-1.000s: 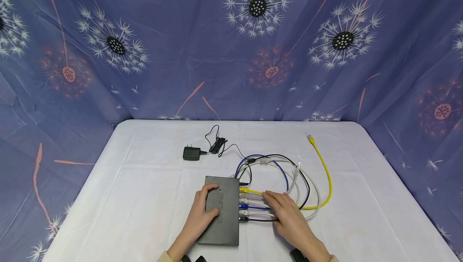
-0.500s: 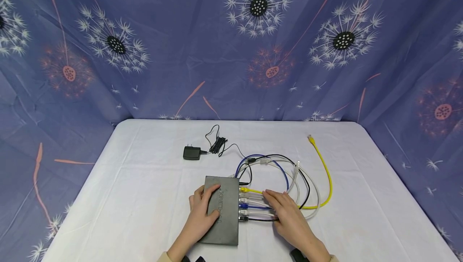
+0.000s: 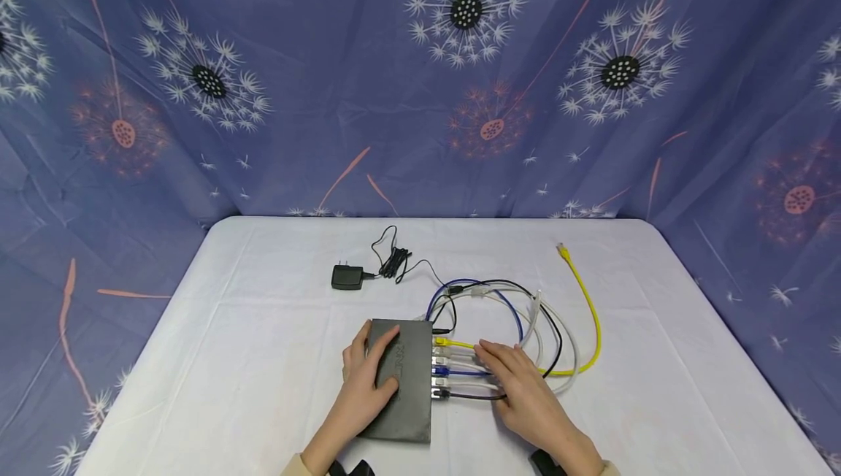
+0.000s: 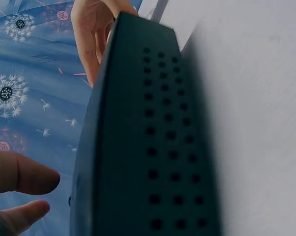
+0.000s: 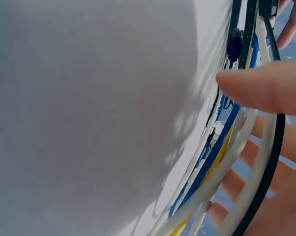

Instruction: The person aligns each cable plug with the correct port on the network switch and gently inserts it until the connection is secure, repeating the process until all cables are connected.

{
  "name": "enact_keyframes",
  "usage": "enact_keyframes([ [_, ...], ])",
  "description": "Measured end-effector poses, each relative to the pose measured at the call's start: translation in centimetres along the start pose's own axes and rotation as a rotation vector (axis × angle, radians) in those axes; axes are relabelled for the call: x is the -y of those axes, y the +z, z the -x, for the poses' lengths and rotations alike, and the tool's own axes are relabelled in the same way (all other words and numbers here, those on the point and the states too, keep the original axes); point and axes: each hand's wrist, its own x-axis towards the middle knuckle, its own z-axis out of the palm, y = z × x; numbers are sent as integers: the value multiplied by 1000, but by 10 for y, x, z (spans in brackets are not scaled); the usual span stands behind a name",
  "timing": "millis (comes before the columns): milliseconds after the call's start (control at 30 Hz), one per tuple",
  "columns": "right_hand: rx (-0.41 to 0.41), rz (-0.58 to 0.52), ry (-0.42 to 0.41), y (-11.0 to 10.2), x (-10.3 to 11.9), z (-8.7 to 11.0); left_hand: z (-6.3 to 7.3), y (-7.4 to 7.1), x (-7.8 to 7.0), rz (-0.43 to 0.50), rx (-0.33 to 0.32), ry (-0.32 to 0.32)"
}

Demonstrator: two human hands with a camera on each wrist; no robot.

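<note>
A dark grey network switch point(image 3: 410, 417) lies on the table, several network cables point(image 3: 460, 385) plugged in along its right side. My left hand point(image 3: 364, 381) is over its left part, thumb and fingers spread out. In the left wrist view, its fingers point(image 4: 27, 172) show above the switch's vented near end point(image 4: 160, 128); a gap shows between two fingertips and the top there. My right hand point(image 3: 528, 392) lies at the cables, fingers extended across them. The right wrist view shows its thumb point(image 5: 265, 88) on one side and the other fingers behind the cables.
A black power adapter point(image 3: 347, 277) with bundled cord point(image 3: 396, 263) lies behind the switch. Yellow cable point(image 3: 596, 323) curves to the right, its plug at the back. Coiled blue, black, grey and white cables lie between. A patterned curtain point(image 3: 328, 96) hangs behind the table.
Some left-hand fingers have stretched forward from the switch's left edge toward its far left corner. The right hand and the cables look about the same.
</note>
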Motion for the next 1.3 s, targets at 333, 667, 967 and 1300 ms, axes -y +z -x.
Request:
enact_keyframes([
  [333,7,13,-55,-4,-1,2,-5,-9,-3,-42,53,55],
  [667,7,9,-79,-13,-1,1,-8,-15,-5,-165,100,87],
  [967,-61,57,-67,-18,-2,-8,-9,-22,-14,-339,84,113],
  [1300,-90,130,-37,-29,1,-22,-14,-32,-32,-389,14,162],
])
